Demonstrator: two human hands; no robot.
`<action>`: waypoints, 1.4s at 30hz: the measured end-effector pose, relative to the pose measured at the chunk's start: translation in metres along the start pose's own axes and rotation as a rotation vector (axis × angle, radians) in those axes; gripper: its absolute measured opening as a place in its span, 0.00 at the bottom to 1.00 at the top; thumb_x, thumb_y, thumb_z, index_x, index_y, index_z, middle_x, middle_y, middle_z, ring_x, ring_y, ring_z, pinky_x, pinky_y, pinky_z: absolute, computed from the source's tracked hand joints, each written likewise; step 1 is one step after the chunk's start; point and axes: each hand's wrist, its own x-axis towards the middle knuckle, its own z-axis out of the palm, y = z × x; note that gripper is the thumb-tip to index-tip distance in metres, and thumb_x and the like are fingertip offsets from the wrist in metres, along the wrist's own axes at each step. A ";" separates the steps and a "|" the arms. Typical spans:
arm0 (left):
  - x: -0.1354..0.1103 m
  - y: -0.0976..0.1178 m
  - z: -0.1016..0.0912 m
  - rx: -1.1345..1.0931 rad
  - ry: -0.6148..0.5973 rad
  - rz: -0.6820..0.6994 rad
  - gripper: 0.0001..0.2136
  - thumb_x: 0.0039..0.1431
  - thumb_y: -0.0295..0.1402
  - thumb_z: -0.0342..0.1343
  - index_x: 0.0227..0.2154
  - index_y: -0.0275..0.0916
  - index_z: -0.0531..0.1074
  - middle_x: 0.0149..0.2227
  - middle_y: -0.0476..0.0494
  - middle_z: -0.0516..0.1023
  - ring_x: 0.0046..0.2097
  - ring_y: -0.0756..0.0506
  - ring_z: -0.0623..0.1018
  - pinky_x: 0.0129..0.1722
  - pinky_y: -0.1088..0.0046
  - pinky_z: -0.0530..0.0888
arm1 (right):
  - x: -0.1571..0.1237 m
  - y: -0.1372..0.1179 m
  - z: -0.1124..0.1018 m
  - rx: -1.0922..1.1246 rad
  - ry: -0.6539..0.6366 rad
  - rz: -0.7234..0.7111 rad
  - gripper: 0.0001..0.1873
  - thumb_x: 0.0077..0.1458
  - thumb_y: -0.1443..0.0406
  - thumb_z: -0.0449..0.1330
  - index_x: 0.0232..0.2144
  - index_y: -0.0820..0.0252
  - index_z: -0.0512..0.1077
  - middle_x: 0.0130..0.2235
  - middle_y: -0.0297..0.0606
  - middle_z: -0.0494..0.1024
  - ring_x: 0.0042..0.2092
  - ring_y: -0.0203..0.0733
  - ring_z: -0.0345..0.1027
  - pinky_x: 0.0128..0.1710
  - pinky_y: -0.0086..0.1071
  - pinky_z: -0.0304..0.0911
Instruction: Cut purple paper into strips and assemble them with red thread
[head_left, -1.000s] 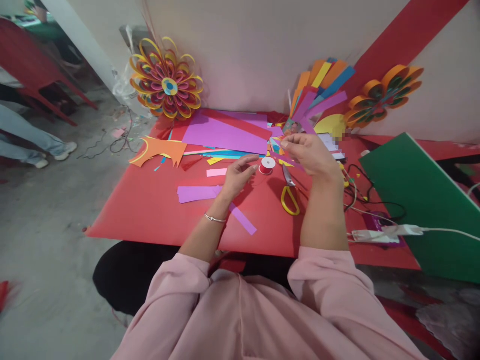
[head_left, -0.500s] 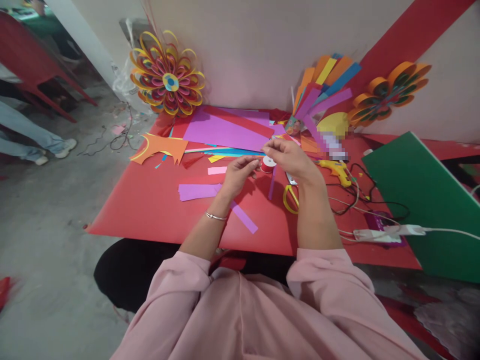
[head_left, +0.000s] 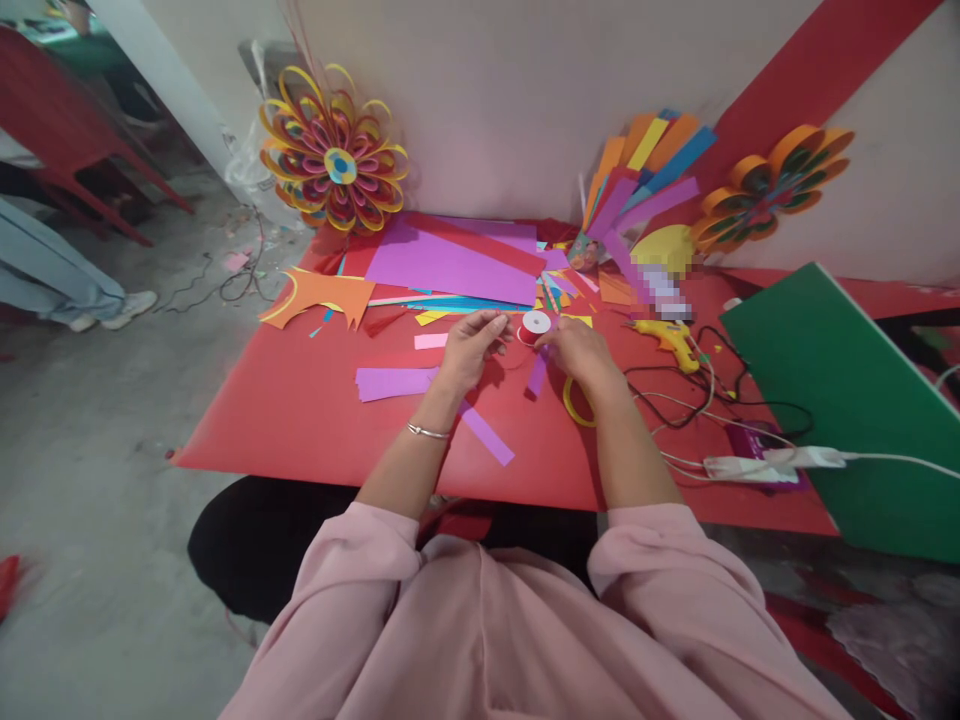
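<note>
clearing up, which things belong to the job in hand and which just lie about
Likely in the job:
red spool, between left hand and right hand
purple strip, by right hand

Seemingly just lying about:
green board
orange cutout
paper flower at left

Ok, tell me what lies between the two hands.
In the head view, a spool of red thread is between the left hand and right hand, with a purple strip nearer the right.

Worn on the head, 1 camera looks forward and down from above the pink sleeves [head_left: 352, 565] at its lower edge, with the left hand [head_left: 466, 352] and right hand [head_left: 583, 355] near mid-frame over a red table [head_left: 289, 420]; its wide view reaches the wall [head_left: 487, 110] beyond, floor [head_left: 97, 430] at left and a green board [head_left: 847, 420] at right.
</note>
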 end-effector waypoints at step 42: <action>0.005 -0.002 -0.005 -0.063 0.073 -0.003 0.19 0.40 0.45 0.80 0.28 0.39 0.82 0.39 0.43 0.85 0.41 0.46 0.83 0.32 0.75 0.80 | 0.177 0.124 -0.027 0.719 0.787 0.351 0.14 0.68 0.64 0.52 0.52 0.62 0.71 0.47 0.51 0.81 0.45 0.51 0.82 0.43 0.48 0.79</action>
